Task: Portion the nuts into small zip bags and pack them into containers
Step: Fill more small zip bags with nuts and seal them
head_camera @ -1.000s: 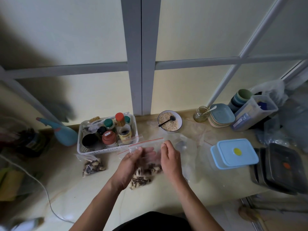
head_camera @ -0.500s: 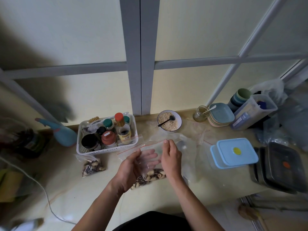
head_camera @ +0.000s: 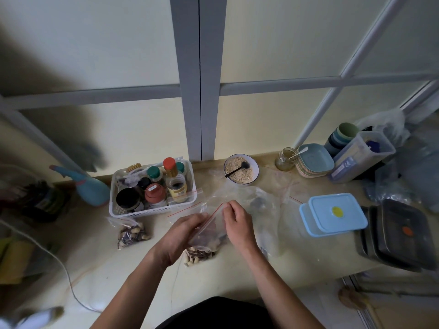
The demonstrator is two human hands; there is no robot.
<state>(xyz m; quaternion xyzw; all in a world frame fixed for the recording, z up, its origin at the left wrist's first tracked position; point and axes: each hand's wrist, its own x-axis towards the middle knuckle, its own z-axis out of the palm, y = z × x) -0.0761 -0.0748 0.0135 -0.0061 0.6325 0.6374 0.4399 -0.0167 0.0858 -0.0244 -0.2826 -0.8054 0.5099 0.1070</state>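
A small clear zip bag (head_camera: pixel 206 236) with a red seal strip and mixed nuts in its bottom lies on the counter in front of me. My left hand (head_camera: pixel 181 233) grips its left side, fingers curled over the plastic. My right hand (head_camera: pixel 235 224) pinches the bag's top right corner at the red strip. A second filled nut bag (head_camera: pixel 132 233) lies to the left. A light blue lidded container (head_camera: pixel 333 214) stands at the right, with dark containers (head_camera: pixel 401 233) beyond it. Empty zip bags (head_camera: pixel 259 198) lie behind my hands.
A white basket (head_camera: pixel 152 211) of jars and bottles stands at the back left, with a teal spray bottle (head_camera: pixel 88 186) beside it. A bowl of oats (head_camera: pixel 241 169) with a black spoon, a glass jar (head_camera: pixel 286 159), stacked plates (head_camera: pixel 314 163) and a clear tub (head_camera: pixel 362 157) line the back wall.
Both hands have gone from flat against the bag to gripping it. The bag has tilted, its red seal now running diagonally up to my right fingertips.
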